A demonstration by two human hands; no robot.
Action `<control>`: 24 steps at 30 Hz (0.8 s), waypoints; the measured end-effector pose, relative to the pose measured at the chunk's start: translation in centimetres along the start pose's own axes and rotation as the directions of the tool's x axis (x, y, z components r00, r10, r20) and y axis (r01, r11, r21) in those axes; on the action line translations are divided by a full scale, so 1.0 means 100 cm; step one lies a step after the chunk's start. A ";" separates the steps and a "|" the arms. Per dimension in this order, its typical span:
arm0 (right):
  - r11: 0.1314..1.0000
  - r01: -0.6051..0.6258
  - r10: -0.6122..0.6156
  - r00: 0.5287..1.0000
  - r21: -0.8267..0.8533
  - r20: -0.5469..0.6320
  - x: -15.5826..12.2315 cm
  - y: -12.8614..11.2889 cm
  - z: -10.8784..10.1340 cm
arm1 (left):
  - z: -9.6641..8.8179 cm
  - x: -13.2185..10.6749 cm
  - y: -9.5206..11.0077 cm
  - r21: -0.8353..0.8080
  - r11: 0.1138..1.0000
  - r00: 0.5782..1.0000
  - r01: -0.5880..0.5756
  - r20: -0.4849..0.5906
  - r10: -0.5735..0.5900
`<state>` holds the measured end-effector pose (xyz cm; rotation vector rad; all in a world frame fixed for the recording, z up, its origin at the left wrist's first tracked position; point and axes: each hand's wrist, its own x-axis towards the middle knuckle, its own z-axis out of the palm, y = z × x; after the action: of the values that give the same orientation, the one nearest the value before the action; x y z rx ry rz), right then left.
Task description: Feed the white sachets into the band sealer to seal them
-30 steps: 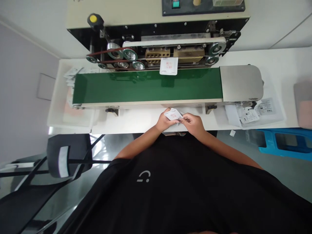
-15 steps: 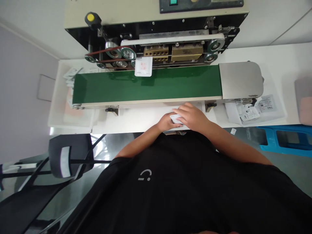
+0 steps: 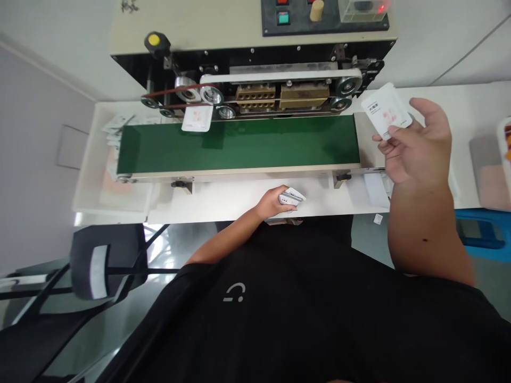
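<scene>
My right hand is raised over the metal end plate of the sealing machine, pinching one small white pouch with red print between thumb and fingers. Near the table's front edge, my left hand is closed on a small stack of the same white pouches. Another pouch rides at the back edge of the green conveyor belt, near the left pulleys.
The sealing machine with a control panel stands behind the belt. A white tray with finished pouches sits at the belt's left end. A black chair is at lower left, a blue stool at right.
My right hand lifted one pouch off the stack and carried it up and to the right. The pouch on the belt travelled left. The left hand stayed put.
</scene>
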<state>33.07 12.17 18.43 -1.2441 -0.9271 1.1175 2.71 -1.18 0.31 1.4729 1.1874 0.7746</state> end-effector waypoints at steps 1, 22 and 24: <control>0.999 -0.045 0.045 0.999 0.004 -0.030 0.004 -0.001 0.000 | 0.000 0.000 0.001 -0.010 1.000 1.000 0.003 -0.003 -0.003; 0.985 0.032 0.016 0.963 -0.171 0.268 -0.001 0.034 0.080 | -0.001 0.000 0.001 -0.112 0.994 1.000 -0.007 -0.027 0.004; 0.951 0.197 -0.138 0.960 -0.236 0.244 -0.032 0.032 0.070 | -0.001 0.000 0.001 -0.110 0.994 0.999 -0.001 -0.043 -0.004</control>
<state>25.16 10.68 16.26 -1.2349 -1.3623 1.0379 2.62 -1.19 0.45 1.3710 1.1596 0.8609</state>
